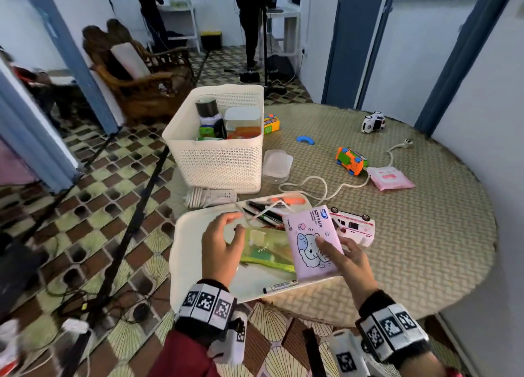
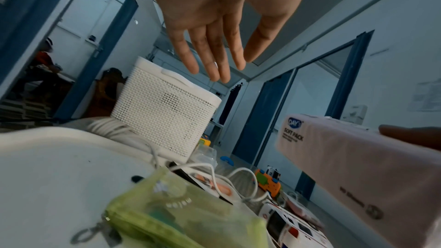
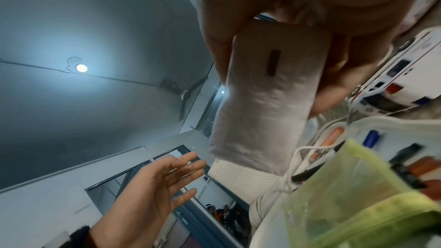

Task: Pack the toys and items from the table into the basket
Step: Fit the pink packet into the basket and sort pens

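From the head camera, the right hand grips a pink tissue pack by its near end, thumb on the printed face and fingers curled beneath, holding it tilted above the near right corner of a white tray. The left hand hovers beside the pack with fingers loosely spread, holding nothing, over a green mesh pouch that lies on the tray between the two hands. Pens and a marker also lie on the tray. A white toy ambulance rests on its side just beyond the right hand. The white basket, already holding several items, stands past the left hand's fingertips, with a coiled power strip at its foot. Farther off on the woven table lie an orange toy car, a clear lid, a pink wipes packet, a blue curved piece and a white toy car.

From the left wrist, the left hand is open, fingers straight and apart, pointing toward the basket; the tissue pack juts in from the right, and the green pouch sits directly below.

From the right wrist, the right hand clamps the tissue pack from both sides, while the empty left hand waits nearby.
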Available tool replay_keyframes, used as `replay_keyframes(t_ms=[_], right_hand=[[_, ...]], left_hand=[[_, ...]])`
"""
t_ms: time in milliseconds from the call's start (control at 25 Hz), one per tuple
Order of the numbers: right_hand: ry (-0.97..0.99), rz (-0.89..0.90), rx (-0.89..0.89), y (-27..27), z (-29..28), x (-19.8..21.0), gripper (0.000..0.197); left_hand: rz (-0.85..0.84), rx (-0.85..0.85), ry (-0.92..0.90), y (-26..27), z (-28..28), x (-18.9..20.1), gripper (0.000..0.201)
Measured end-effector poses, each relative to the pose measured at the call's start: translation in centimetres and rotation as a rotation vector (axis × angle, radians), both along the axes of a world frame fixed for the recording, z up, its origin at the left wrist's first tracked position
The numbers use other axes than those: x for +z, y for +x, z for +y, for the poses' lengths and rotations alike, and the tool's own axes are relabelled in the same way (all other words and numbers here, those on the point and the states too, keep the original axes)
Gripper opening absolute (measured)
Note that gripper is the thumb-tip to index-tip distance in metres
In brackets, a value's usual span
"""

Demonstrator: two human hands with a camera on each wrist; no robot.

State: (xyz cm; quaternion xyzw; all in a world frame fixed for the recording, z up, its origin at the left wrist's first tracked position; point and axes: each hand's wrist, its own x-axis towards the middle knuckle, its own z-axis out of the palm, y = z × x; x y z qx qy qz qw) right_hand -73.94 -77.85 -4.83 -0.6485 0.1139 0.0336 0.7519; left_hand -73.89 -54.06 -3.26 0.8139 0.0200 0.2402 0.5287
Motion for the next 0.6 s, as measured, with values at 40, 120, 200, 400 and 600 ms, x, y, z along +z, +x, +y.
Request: replay_keyframes(t_ms=[40,120,200,400,600], right_hand=[[-0.003,-0.004,0.005,0.3,1.7,0.2,0.050],[-0.019,-0.008,0.010,1.0,5.3,0.9,0.048],[-0.001,-0.028,0.002,1.6,8.8,1.6,0.026],[0.054,-0.067,0.012,3.0,18.7,2.3,0.042],[0.091,-0.041,-0.059,3.5,24.4,2.2,0.065]], left_hand=[[0.005,0.010,0.004,0.1,1.8,0.3,0.027],[0.007,0.016,0.038,0.6,5.6,0.9,0.027],[0.009,-0.003,0.023,1.1,9.0,1.7,0.020],[0.065,-0.090,0.090,2.8,18.5,3.3,0.022],[0.058,-0.140,0.124,4.2,23.8,4.2,0.023]])
